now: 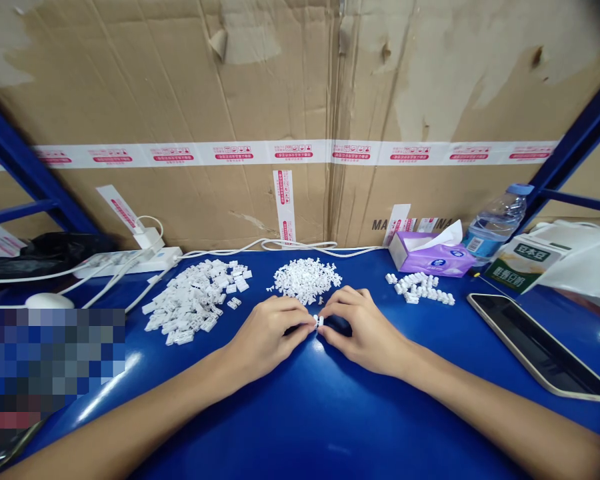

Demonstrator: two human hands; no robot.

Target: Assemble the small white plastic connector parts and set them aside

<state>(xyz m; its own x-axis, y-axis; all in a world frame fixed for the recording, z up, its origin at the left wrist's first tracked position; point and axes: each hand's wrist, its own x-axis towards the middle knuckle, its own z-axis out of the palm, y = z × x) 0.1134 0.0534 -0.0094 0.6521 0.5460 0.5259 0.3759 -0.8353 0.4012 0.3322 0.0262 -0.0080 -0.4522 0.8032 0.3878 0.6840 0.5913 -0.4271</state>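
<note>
Fingers: the left fingers (304, 323) and right fingers (329, 331) are closed to a narrow pinch, with their tips meeting from opposite sides on a small white plastic part (319, 321).

Part position: held above the desk between both sets of fingertips, at the centre of the work area. It lies directly between the two hands.

Part axis: partly hidden by the fingertips and too small to resolve; long-axis direction cannot be determined.

Nearer hand: neither can be determined; the left hand (265, 333) and right hand (365, 327) reach the part equally from either side.

Forward, centre: a heap of tiny white plastic pieces (306, 280) lies just beyond the fingers.

Forward, left: a larger spread of white plastic connector bodies (195, 300).

Forward, right: a loose row of white plastic parts (419, 288).

Desk: blue glossy surface (330, 417) carrying all items.

Periphery: white power strip (130, 263), purple tissue box (433, 259), plastic water bottle (497, 223), smartphone (540, 347).

Rear: taped cardboard sheet (180, 87).
</note>
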